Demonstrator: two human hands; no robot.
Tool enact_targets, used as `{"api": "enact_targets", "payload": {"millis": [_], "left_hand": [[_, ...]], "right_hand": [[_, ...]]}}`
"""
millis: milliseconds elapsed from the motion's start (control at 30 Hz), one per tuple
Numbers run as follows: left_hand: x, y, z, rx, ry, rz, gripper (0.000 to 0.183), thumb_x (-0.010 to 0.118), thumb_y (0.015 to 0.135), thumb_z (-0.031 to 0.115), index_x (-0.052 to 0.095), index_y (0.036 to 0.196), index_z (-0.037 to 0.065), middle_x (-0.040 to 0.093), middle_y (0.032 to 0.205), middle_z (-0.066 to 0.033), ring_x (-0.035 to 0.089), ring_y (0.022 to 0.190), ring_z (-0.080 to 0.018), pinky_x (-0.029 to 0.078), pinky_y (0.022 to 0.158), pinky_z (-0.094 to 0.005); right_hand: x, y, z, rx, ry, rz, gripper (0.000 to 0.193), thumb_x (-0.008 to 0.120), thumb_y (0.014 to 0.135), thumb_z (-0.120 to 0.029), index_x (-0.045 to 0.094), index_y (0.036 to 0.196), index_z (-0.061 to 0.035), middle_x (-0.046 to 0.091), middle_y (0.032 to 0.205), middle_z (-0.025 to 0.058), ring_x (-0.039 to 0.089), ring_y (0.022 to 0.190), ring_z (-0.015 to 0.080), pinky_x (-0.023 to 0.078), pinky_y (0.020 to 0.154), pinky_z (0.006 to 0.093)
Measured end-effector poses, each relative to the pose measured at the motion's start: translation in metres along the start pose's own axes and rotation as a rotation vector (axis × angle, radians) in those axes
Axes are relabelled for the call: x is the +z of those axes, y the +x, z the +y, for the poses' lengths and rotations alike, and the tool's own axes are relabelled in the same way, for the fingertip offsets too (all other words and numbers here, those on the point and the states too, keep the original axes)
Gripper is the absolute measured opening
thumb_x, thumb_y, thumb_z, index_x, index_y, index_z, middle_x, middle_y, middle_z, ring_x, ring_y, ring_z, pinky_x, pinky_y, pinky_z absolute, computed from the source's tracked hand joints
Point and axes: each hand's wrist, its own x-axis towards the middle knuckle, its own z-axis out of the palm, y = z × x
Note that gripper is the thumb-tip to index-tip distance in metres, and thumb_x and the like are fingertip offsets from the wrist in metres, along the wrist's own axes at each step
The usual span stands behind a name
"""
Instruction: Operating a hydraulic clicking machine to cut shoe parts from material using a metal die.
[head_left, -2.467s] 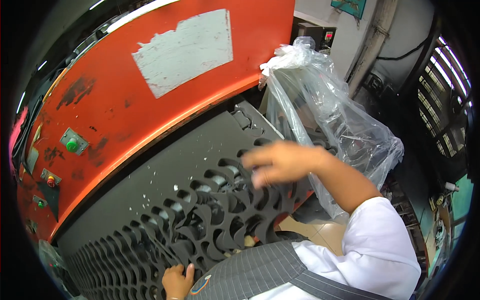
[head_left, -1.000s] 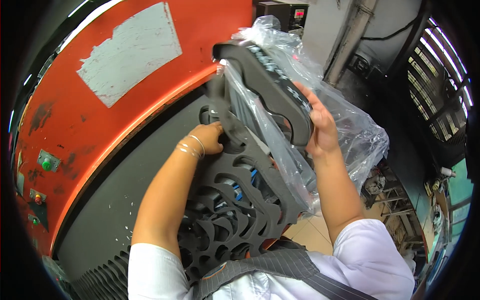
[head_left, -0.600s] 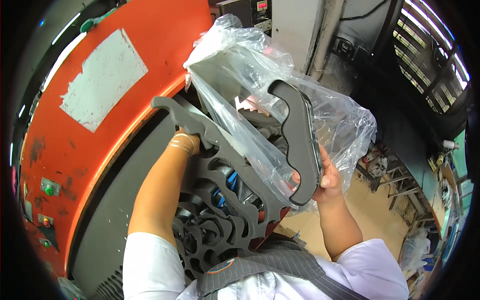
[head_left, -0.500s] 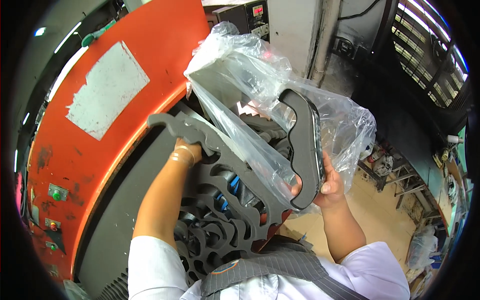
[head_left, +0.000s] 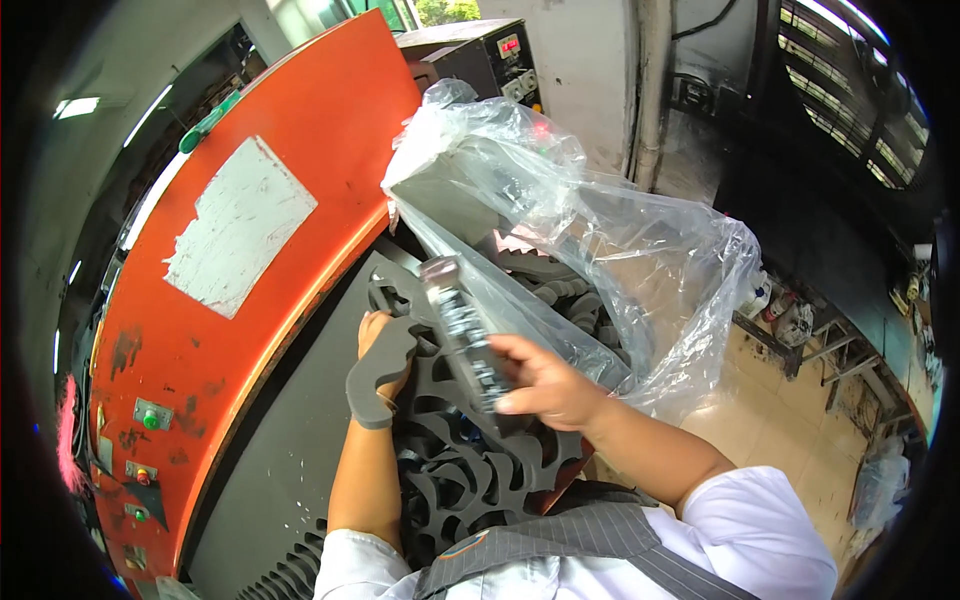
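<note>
- Over one holey dark-grey foam sheet: right hand, fingers clamped on one long, dark, white-flecked block
- left hand, half hidden behind one wavy grey foam strip, can't tell its fingers' grip
- one clear plastic bag
- one orange panel, three round buttons

The bar in my right fingers is blackish, its near face mottled with bluish white. The strip is plain grey, the cut foam darker grey. White specks dot the dark grey table. The panel is orange-red with dark smudges, its patch pale grey; one button is green, the one below red. The bag is clear with whitish glints, the floor tan with a tile pattern. My sleeve is white, my apron grey with pale pinstripes.
</note>
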Motion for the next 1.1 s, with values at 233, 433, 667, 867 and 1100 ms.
{"api": "enact_targets", "payload": {"millis": [233,433,667,867,1100], "left_hand": [[-0.019,0.004,0.026,-0.375,-0.707,0.303,0.014,0.061,0.073,-0.003,0.056,0.084,0.003,0.055,0.09,-0.008,0.054,0.084,-0.0188,0.044,0.079,-0.0277],[-0.097,0.081,0.097,-0.013,-0.715,0.579,0.023,0.061,0.068,-0.005,0.048,0.083,0.006,0.045,0.079,-0.0031,0.047,0.077,-0.015,0.044,0.075,-0.0284],[-0.069,0.114,0.16,-0.284,-1.457,-0.031,0.038,0.07,0.078,0.004,0.049,0.11,0.003,0.055,0.099,-0.0025,0.053,0.092,-0.0125,0.044,0.084,-0.0262],[-0.02,0.098,0.188,-0.313,-1.478,-0.533,0.047,0.079,0.075,0.007,0.052,0.113,-0.001,0.061,0.096,-0.0038,0.059,0.089,-0.0116,0.049,0.08,-0.0271],[-0.028,0.134,0.177,0.339,-0.834,-0.89,0.063,0.083,0.071,0.031,0.058,0.118,-0.002,0.068,0.101,-0.0064,0.062,0.087,-0.022,0.05,0.081,-0.0317]], "right_hand": [[0.013,0.046,0.034,0.056,0.07,0.04,0.058,0.058,0.079,0.0,0.042,0.135,0.0003,0.054,0.113,0.0068,0.054,0.097,0.0113,0.046,0.085,0.0262],[0.015,0.013,-0.038,-0.155,0.249,-0.074,0.071,0.062,0.081,-0.012,0.03,0.142,0.0022,0.05,0.128,0.011,0.051,0.115,0.0147,0.043,0.096,0.028],[-0.006,-0.024,-0.086,-0.402,-0.221,0.216,0.073,0.079,0.074,-0.003,0.04,0.135,0.0016,0.047,0.126,0.0084,0.049,0.115,0.0147,0.041,0.097,0.0302],[-0.059,-0.067,-0.073,-0.21,-1.051,0.213,0.077,0.083,0.07,-0.018,0.044,0.134,0.001,0.058,0.114,0.0085,0.056,0.102,0.0172,0.045,0.091,0.0319],[-0.059,-0.112,-0.088,0.308,-0.856,0.082,0.073,0.082,0.065,-0.024,0.055,0.129,-0.0008,0.047,0.132,0.0131,0.045,0.125,0.026,0.039,0.104,0.0391]]}}
